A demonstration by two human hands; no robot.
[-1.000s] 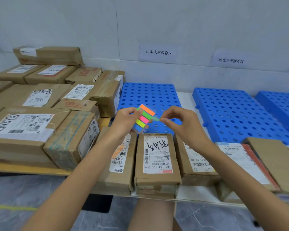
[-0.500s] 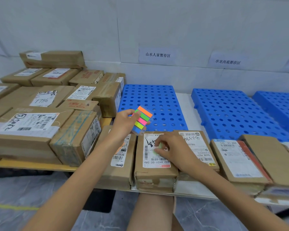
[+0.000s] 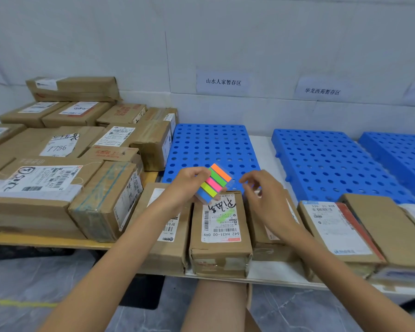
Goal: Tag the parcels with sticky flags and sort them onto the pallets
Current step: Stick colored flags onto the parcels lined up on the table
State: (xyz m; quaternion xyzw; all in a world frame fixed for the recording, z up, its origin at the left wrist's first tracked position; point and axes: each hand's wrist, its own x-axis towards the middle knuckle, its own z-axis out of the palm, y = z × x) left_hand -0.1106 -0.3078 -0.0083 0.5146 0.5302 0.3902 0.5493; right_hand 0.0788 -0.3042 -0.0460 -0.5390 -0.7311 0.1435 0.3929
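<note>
Your left hand (image 3: 189,185) pinches the flag pad (image 3: 216,182) at 12 o'clock of the green-flagged parcel (image 3: 219,236); your right hand (image 3: 264,197), fingers loosely curled and empty, hovers at the pad's 3 o'clock: hold the pad steady and peel a single flag

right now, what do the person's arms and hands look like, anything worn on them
Both are bare. The left hand and right hand wear no gloves, and no ring, watch or band shows on either. The left forearm and right forearm have no sleeves as far as the bottom edge of the view. No markings are visible.
</note>
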